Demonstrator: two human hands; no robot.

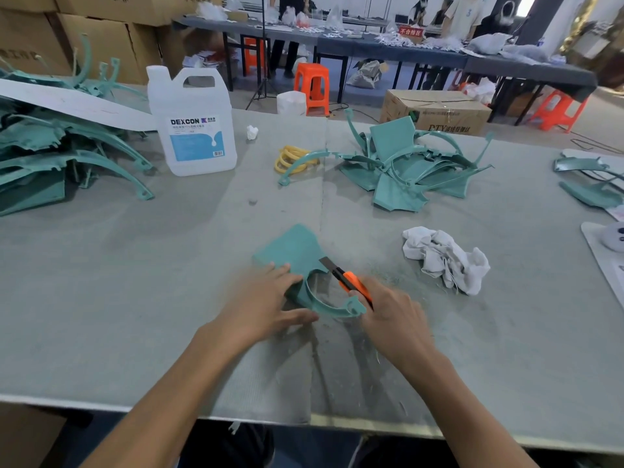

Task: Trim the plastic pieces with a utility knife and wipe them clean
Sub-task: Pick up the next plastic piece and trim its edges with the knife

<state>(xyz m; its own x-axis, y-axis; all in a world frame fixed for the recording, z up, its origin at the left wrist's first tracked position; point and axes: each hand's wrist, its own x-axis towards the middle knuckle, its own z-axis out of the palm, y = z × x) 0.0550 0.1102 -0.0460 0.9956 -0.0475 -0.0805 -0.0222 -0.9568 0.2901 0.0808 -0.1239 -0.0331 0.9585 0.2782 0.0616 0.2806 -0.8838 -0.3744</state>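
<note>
While the left hand (270,298) presses, fingers straight, on the teal plastic piece (297,248) lying on the grey table (101,282), the right hand (388,315) grips the orange utility knife (349,282), blade at the piece's edge.

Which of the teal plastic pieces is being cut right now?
The single piece nearest the person: the left hand presses it down and the right hand holds the knife on it. The others lie untouched, farther back.
</note>
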